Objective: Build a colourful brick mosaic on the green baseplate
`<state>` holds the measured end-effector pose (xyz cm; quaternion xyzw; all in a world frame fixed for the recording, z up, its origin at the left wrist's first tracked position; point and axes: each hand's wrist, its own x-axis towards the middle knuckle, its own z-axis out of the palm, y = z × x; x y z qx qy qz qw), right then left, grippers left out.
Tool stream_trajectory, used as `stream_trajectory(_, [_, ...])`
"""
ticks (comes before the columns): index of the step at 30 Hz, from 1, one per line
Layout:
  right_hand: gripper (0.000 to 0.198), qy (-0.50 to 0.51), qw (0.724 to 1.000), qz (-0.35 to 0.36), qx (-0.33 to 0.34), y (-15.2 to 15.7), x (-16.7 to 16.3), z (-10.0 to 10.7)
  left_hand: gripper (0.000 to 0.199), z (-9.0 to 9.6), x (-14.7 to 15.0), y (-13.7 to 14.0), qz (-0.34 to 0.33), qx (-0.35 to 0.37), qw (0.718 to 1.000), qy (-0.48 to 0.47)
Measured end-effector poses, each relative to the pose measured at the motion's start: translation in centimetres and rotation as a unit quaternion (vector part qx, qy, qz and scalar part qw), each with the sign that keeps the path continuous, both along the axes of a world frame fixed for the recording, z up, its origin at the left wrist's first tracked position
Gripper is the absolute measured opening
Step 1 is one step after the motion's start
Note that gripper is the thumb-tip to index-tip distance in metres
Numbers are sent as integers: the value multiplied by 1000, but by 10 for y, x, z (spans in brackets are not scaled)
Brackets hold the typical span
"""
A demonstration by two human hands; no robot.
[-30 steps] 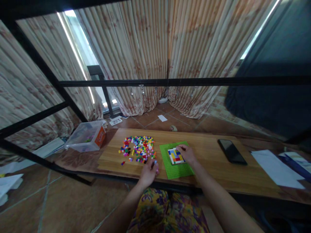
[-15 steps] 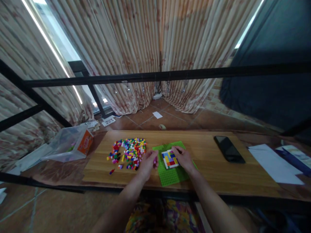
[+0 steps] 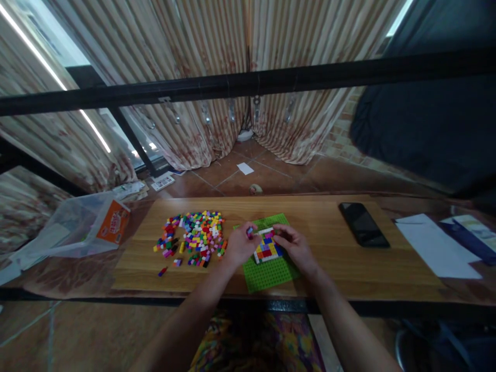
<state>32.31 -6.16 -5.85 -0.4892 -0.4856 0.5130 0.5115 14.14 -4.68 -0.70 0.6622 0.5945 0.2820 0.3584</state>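
A green baseplate (image 3: 267,277) lies on the wooden board, carrying a square of toy bricks (image 3: 268,250) with a white border and red, blue and yellow bricks inside. My left hand (image 3: 241,243) is closed over the plate's left edge, pinching small toy bricks (image 3: 250,231) of purple and bluish colour. At the square's upper right corner, my right hand (image 3: 294,245) has thumb and forefinger close together against the bricks; a small reddish piece seems to be at the fingertips. To the left spreads a pile of loose toy bricks (image 3: 201,230) in many colours.
A black phone (image 3: 363,225) rests on the right of the wooden board (image 3: 329,279). White papers (image 3: 437,245) lie beyond it. A clear plastic bin (image 3: 83,227) with an orange label stands at the left. A black metal bar (image 3: 248,82) crosses in front of the curtains.
My left hand has moved from the plate's left side up to the brick square's upper left. My right hand stays by its upper right. The camera view has shifted.
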Motion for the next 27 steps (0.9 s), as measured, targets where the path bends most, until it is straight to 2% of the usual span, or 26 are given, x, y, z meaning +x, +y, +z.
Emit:
stream_trajectory(3, [25,-40,998,-1,40,1,2,-1,26,-1,1,-2,-15,10,999,37])
stream_trajectory(6, [17,-142,986,-11,91,2,1,6,32,-3,3,1,-25,48,996,66])
stream_trajectory(9, [17,-268,953,-11,140,3,-1,15,29,-4,3,6,-31,69,995,69])
stream_trajectory(13, [20,-377,909,9,176,5,-3,22,25,-2,2,13,-61,36,996,56])
stream_trajectory(21, [23,-417,890,22,181,11,-6,27,22,2,-1,24,-102,15,992,68])
stream_trajectory(27, [23,-394,901,21,179,8,-8,30,25,0,-2,26,-101,9,992,74])
